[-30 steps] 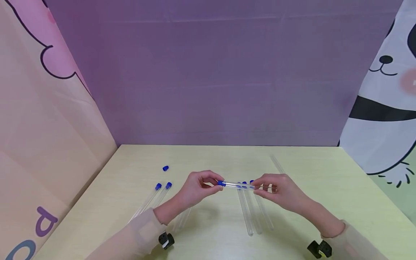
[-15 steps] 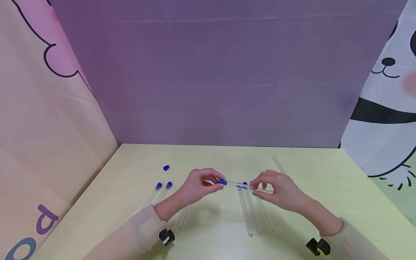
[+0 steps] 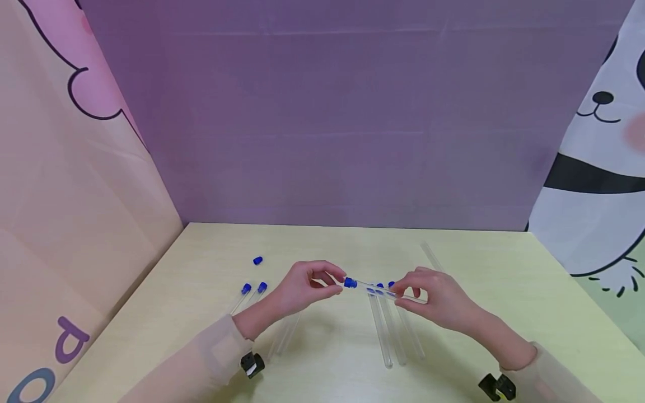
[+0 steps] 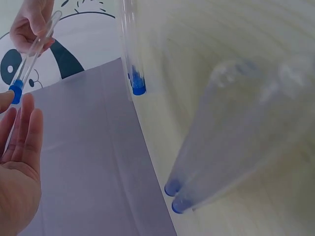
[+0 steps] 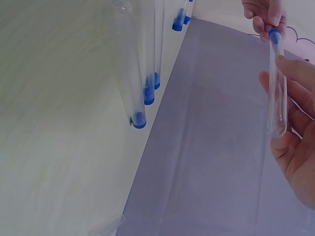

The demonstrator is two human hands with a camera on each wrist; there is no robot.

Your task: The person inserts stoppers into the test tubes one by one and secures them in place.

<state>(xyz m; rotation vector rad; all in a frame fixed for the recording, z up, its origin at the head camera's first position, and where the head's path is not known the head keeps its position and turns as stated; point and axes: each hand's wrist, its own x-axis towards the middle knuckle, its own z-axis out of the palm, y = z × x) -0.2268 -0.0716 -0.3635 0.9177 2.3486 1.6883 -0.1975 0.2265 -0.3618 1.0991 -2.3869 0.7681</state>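
A clear test tube (image 5: 276, 108) with a blue cap (image 3: 350, 282) is held in the air, nearly level, above the table. My right hand (image 3: 435, 291) pinches the tube between thumb and fingers, towards its rounded end. Just at the cap's outer end are the fingertips of my left hand (image 3: 307, 285). Thumb and index finger stand a little apart there, and the whole cap shows beside them in the head view. In the left wrist view the left thumb (image 4: 6, 101) overlaps the cap; whether it touches is hard to tell.
Three capped test tubes (image 3: 378, 330) lie below the hands on the pale table (image 3: 322, 380). More capped tubes (image 3: 246, 289) lie at the left, partly behind the left forearm. A loose blue cap (image 3: 258, 261) sits farther back. Behind the right hand lies a clear tube (image 3: 429, 253).
The left fingertips have slipped back from the cap, which now shows fully to their right. The tube's right end has dipped slightly, still in my right hand.
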